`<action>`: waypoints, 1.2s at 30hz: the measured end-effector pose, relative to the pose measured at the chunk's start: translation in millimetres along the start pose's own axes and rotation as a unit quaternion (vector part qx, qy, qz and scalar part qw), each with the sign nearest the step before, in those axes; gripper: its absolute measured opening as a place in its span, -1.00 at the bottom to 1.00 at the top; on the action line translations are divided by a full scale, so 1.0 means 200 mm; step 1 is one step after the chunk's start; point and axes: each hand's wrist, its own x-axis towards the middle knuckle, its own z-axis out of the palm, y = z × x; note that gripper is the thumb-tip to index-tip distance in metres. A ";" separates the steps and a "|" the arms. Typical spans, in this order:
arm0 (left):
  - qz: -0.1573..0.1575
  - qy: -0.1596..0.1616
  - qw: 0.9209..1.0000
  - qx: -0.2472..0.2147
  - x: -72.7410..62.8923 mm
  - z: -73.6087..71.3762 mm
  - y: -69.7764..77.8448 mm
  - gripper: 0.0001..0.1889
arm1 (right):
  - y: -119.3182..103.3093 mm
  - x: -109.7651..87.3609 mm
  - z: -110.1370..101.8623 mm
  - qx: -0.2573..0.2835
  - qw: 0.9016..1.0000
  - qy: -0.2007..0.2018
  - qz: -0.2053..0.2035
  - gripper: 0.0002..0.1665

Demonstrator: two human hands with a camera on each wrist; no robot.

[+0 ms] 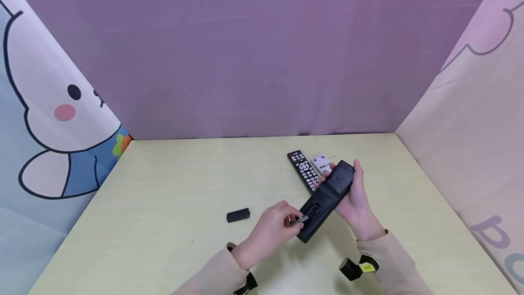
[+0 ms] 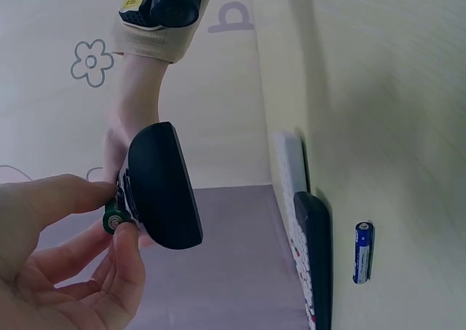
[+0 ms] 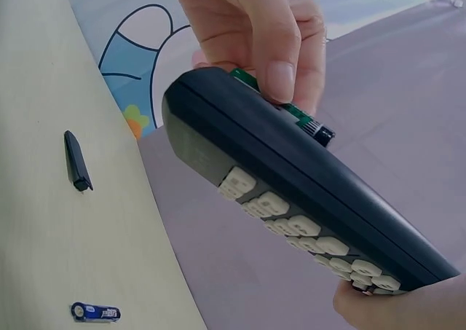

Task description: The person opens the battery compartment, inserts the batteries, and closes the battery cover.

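My right hand [image 1: 357, 206] grips a black remote control [image 1: 332, 186] above the table, its back turned up and its battery compartment [image 1: 314, 210] uncovered. At the compartment, my left hand [image 1: 270, 226] pinches a green battery [image 2: 114, 219] between thumb and fingers. In the right wrist view the green battery [image 3: 297, 114] lies along the remote's back edge, its dark end sticking out; how deep it sits cannot be told. A black battery cover [image 1: 238, 215] lies on the table left of the hands. A blue battery [image 2: 362, 253] also lies there, out of sight in the head view.
Behind the held remote, a second black remote [image 1: 302, 167] and a small white remote [image 1: 321, 163] lie side by side on the pale table [image 1: 172, 181]. Purple cloth [image 1: 262, 67] hangs at the back, with printed panels on both sides.
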 end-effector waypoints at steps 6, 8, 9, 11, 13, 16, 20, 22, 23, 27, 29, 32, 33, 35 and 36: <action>-0.001 -0.005 1.000 0.013 0.01 0.00 0.02 -0.87 | 0.01 0.00 0.01 -0.003 1.000 0.016 -0.004 -0.38; -0.003 -0.009 1.000 0.016 0.01 0.00 0.02 -0.87 | 0.01 0.00 0.01 -0.007 1.000 0.017 -0.005 -0.38; -0.004 -0.010 1.000 0.018 0.02 0.00 0.02 -0.87 | 0.01 0.00 0.01 -0.009 1.000 0.016 -0.005 -0.38; -0.006 -0.012 1.000 0.024 0.03 0.01 0.03 -0.87 | 0.01 0.00 0.02 -0.012 1.000 0.015 -0.006 -0.38; -0.008 -0.016 0.999 0.029 0.03 0.01 0.03 -0.86 | 0.01 0.00 0.02 -0.014 1.000 0.015 -0.006 -0.37; -0.010 -0.021 0.999 0.034 0.04 0.01 0.04 -0.86 | 0.01 0.01 0.02 -0.014 1.000 0.020 -0.007 -0.37; -0.008 -0.023 0.999 0.042 0.05 0.01 0.05 -0.86 | 0.01 0.01 0.02 -0.016 0.999 0.026 -0.007 -0.37; -0.002 -0.021 0.999 0.049 0.05 0.01 0.05 -0.86 | 0.01 0.01 0.02 -0.018 0.999 0.027 -0.008 -0.37; 0.001 -0.020 0.998 0.053 0.05 0.01 0.05 -0.86 | 0.01 0.01 0.02 -0.020 0.999 0.026 -0.008 -0.38; 0.013 -0.013 0.998 0.059 0.04 0.02 0.05 -0.85 | 0.02 0.01 0.02 -0.020 1.000 0.023 -0.008 -0.38; 0.021 -0.012 0.998 0.058 0.04 0.03 0.05 -0.84 | 0.02 0.01 0.03 -0.020 1.000 0.021 -0.007 -0.38; 0.034 -0.026 0.998 0.055 0.04 0.03 0.03 -0.81 | 0.01 0.01 0.02 -0.019 1.000 0.018 -0.006 -0.38; 0.041 -0.035 0.997 0.058 0.04 0.02 0.02 -0.79 | 0.01 0.01 0.02 -0.017 1.000 0.017 -0.006 -0.38; 0.054 -0.059 0.994 0.068 0.03 0.01 0.01 -0.74 | 0.01 0.00 0.02 -0.014 1.000 0.015 -0.006 -0.38; 0.062 -0.073 0.993 0.074 0.03 0.00 0.00 -0.71 | 0.01 0.00 0.02 -0.012 1.000 0.014 -0.005 -0.38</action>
